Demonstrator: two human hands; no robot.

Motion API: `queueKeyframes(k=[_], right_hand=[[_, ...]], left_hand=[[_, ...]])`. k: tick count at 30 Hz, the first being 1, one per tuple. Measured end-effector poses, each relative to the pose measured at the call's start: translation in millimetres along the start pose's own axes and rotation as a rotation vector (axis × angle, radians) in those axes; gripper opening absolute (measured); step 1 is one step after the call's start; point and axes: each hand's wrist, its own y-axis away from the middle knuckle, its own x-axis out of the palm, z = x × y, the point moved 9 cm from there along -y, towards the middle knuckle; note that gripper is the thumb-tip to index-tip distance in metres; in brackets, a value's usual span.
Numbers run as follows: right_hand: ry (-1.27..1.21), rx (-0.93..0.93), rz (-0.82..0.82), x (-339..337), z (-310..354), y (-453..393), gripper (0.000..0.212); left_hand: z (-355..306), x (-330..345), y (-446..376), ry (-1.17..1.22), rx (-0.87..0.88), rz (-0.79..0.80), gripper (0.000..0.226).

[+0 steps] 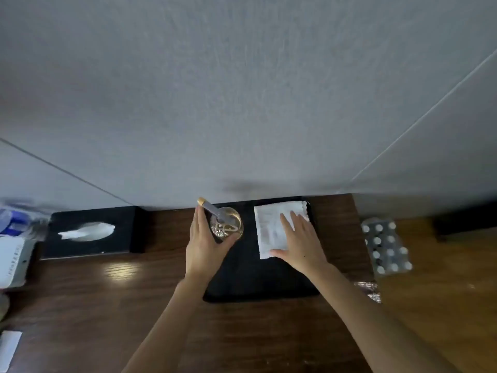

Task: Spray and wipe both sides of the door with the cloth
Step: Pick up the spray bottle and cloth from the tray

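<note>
A clear spray bottle [226,224] with a gold nozzle stands at the back left of a black tray [252,281] on a dark wooden table. My left hand [204,246] is wrapped around the bottle's left and near side. A folded white cloth [271,227] lies flat at the back right of the tray. My right hand [301,243] rests flat on the cloth with its fingers spread. No door is in view; a grey wall [242,90] fills the upper part of the head view.
A black tissue box [91,232] sits left of the tray against the wall. A white device [13,259] and a blue-labelled packet [16,222] are at the far left. A shrink-wrapped pack of white-capped bottles [387,246] lies to the right.
</note>
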Motion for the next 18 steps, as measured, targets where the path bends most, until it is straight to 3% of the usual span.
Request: queueKeyframes(k=[7, 10, 18], right_hand=[[-0.069, 0.005, -0.071, 17.9, -1.9, -34.7, 0.103], [-0.048, 0.023, -0.054, 25.6, -7.3, -44.9, 0.106], [0.042, 0.056, -0.042, 53.7, -18.6, -52.3, 0.112]], left_hand=[[19.7, 19.4, -31.2, 0.075, -0.035, -0.164, 0.104], [25.0, 28.3, -44.0, 0.1, -0.029, -0.159, 0.105], [28.8, 33.7, -45.4, 0.183, -0.069, -0.25, 0.086]])
